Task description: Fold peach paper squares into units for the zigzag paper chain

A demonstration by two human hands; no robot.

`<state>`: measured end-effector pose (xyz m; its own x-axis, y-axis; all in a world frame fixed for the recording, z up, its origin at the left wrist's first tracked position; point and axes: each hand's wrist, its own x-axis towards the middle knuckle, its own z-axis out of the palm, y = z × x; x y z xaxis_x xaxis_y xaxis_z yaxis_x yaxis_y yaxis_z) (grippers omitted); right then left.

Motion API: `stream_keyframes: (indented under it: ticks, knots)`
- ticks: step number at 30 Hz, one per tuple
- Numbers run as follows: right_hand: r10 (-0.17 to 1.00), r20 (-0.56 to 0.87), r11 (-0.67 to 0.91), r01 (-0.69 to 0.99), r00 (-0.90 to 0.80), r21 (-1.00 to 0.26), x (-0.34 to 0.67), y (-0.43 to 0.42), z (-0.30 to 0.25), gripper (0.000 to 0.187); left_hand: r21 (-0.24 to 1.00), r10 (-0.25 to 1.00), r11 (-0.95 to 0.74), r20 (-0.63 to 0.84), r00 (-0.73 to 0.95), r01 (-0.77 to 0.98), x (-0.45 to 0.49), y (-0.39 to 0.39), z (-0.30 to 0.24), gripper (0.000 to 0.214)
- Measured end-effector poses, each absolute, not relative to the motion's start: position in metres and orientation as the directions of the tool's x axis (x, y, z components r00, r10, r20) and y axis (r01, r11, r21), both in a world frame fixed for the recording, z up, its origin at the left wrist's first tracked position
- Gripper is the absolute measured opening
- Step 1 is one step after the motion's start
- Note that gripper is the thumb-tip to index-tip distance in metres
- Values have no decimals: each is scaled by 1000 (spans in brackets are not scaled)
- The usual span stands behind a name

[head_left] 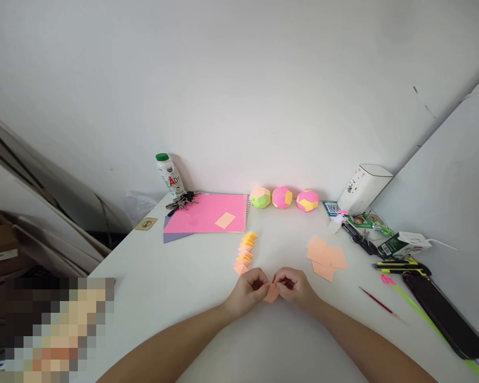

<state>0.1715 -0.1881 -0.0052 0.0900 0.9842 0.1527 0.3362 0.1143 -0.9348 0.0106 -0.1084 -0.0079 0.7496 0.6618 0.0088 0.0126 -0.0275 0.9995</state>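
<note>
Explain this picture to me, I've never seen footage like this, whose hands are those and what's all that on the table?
There is no machine here: a camera worn on a person's head looks down at their own two bare hands, so there is only this one view. The left hand and the right hand together pinch a small orange folded paper piece over a white table. Beyond them lie a row of folded orange and yellow paper pieces and a loose pile of flat orange paper squares. By the wall sit three round multicoloured paper balls, a large pink paper sheet, a bunch of metal keys and a white plastic bottle with a green cap.
</note>
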Motion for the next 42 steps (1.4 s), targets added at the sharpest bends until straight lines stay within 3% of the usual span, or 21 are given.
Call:
stream_keyframes:
  ticks: [11, 18, 29, 35, 42]
  knots:
    - [964, -46, -31, -64, 262, -997, 183, -185, -9, 14, 987, 702, 154, -72, 709, -52, 8, -103, -5, 24]
    - [996, -22, -27, 49, 88, -998, 179, -187, -3, 19, 985, 678, 170, -95, 729, -29, 9, -105, 0, 25]
    - [983, -45, -49, 18, 179, -999, 180, -186, 0, 26, 983, 719, 173, -84, 689, -61, 7, -103, -2, 17]
    - [977, -10, -4, -26, 213, -1000, 181, -186, 0, 24, 935, 716, 314, -122, 687, -161, 8, -104, -2, 22]
    - [979, -9, 0, -46, 201, -999, 181, -186, -5, 20, 947, 670, 293, -104, 735, -133, 5, -103, -12, 30]
